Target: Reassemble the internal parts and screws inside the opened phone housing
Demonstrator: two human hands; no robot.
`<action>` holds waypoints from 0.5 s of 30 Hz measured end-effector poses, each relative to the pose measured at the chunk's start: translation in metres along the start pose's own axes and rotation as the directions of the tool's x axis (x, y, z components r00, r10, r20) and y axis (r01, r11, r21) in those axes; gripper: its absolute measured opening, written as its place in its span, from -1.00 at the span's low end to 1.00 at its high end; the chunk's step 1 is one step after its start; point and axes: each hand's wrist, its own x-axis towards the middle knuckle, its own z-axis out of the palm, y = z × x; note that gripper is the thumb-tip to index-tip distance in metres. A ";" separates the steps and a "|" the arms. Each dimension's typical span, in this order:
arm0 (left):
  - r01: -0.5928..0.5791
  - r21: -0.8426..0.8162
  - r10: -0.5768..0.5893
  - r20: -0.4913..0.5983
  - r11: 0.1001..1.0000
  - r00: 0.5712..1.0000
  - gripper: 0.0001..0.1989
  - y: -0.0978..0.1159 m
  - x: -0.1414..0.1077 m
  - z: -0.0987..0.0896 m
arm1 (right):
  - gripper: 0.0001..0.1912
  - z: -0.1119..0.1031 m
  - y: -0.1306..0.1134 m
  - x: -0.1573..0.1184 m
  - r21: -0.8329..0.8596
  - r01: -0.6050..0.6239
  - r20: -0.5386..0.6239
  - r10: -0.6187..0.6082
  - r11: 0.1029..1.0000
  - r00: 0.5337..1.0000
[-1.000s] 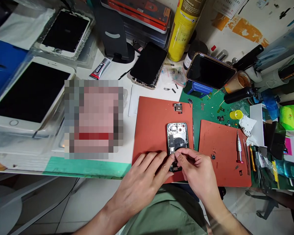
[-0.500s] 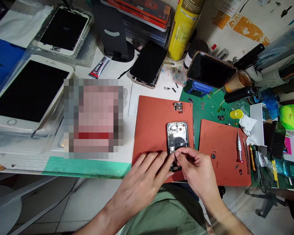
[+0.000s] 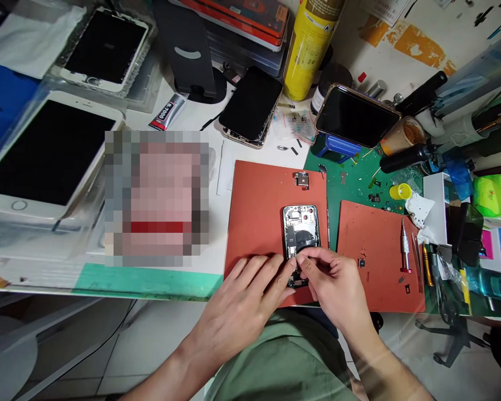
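An opened phone [image 3: 313, 223], its inner parts bare, lies on the left orange mat [image 3: 254, 211]. A round black piece [image 3: 305, 239] covers its middle. My left hand [image 3: 253, 289] lies over the phone's lower left side, index fingertip on the inner parts and thumb by the lower edge, steadying it. With thumb and index finger pinched together, my right hand [image 3: 332, 278] works just below the round black piece. Whatever is between those fingertips is hidden. A small metal camera module [image 3: 301, 180] sits near the mat's top edge.
The right orange mat [image 3: 376, 239] carries a screwdriver [image 3: 405, 245], tweezers [image 3: 420, 264] and small parts. Behind are a phone on a blue stand [image 3: 354, 117], a dark phone [image 3: 253, 106] and a yellow spray can [image 3: 307, 50]. A glue tube [image 3: 167, 113] and a white-framed screen [image 3: 54, 150] lie left.
The whole view has shifted slightly, so everything appears a little higher and to the left. Both hands keep nearly the same pose over the opened phone.
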 end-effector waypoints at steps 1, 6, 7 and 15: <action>-0.001 -0.003 0.001 -0.001 1.000 1.000 -0.56 0.000 0.000 0.000 | -0.60 0.000 0.000 0.000 0.001 0.002 -0.007 -0.002 1.000 1.000; -0.004 0.015 0.004 0.008 1.000 1.000 -0.57 0.000 0.000 -0.002 | -0.62 0.000 -0.002 0.000 0.002 0.024 -0.018 -0.023 1.000 1.000; -0.004 0.019 0.004 0.011 1.000 1.000 -0.57 0.000 0.000 -0.001 | -0.62 -0.001 -0.002 0.000 0.006 0.027 -0.011 -0.027 1.000 1.000; 0.000 0.014 0.000 0.034 1.000 0.999 -0.54 0.000 -0.002 0.000 | -0.64 -0.001 0.000 -0.001 0.003 0.042 -0.030 -0.042 0.999 0.999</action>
